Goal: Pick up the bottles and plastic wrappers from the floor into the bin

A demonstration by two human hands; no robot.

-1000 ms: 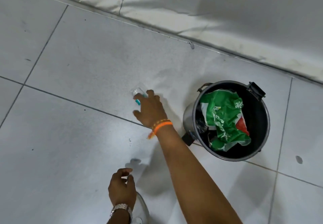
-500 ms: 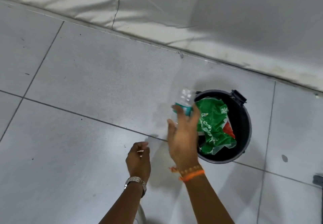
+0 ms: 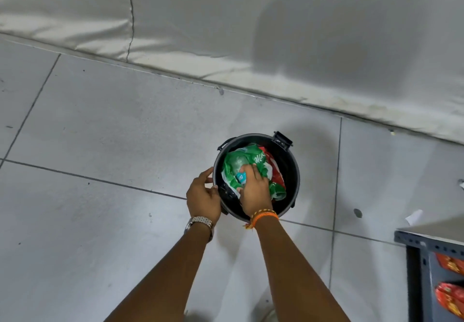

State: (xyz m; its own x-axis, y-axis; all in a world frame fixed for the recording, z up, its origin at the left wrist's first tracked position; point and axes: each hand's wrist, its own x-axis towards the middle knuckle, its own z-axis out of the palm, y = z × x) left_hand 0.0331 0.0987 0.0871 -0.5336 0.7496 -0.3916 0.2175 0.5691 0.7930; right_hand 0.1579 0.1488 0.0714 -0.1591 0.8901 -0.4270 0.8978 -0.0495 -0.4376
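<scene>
A round black bin (image 3: pixel 294 171) stands on the grey tiled floor. Inside it lie crumpled green and red plastic wrappers (image 3: pixel 272 173). My right hand (image 3: pixel 253 191), with an orange wristband, reaches into the bin and grips a clear plastic bottle (image 3: pixel 238 168) with a teal label, pressing it onto the wrappers. My left hand (image 3: pixel 202 197), wearing a silver watch, rests against the bin's left rim with fingers curled around the edge.
A white padded wall (image 3: pixel 276 32) runs along the floor behind the bin. A grey metal shelf (image 3: pixel 421 243) with red packets stands at the lower right. Small white scraps (image 3: pixel 414 217) lie on the floor right of the bin.
My right hand has carried the bottle from the floor on the left over the rim and down into the bin. My left hand rose from the floor to the bin's rim.
</scene>
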